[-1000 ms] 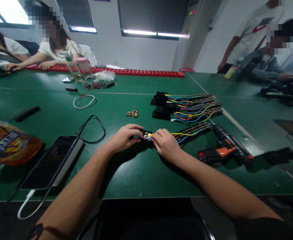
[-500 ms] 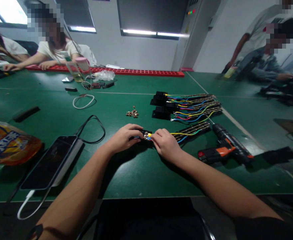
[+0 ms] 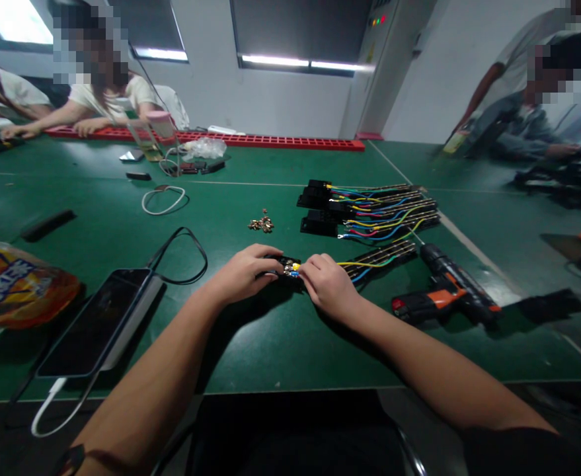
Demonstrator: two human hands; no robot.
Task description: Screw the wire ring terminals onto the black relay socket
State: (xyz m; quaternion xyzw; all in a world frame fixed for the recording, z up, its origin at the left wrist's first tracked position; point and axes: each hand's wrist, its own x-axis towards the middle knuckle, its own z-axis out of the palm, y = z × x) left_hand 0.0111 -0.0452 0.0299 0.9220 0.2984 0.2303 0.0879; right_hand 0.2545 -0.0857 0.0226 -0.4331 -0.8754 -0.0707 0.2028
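Note:
My left hand (image 3: 251, 272) is closed around the left end of a small black terminal block (image 3: 290, 260), which lies on the green table. On the block's right side my right hand (image 3: 328, 283) pinches wires whose yellow and blue terminal ends (image 3: 296, 268) show at the block's metal contacts. From under that hand a wire bundle (image 3: 377, 260) in yellow, green and blue runs right. Fingers hide much of the block. Beyond my hands lies a small heap of brass-coloured screws (image 3: 262, 223). Several black blocks with wires (image 3: 318, 223) sit behind to the right.
A cordless screwdriver (image 3: 446, 287) lies right of my right forearm. At left are a phone (image 3: 96, 324) with cables and an orange snack bag (image 3: 20, 284). A cup with a pink lid (image 3: 160, 125) stands farther back. Other people sit across the table and at right.
Both hands stay at the block with almost no movement. The view has shifted very slightly; nothing has visibly been let go or picked up.

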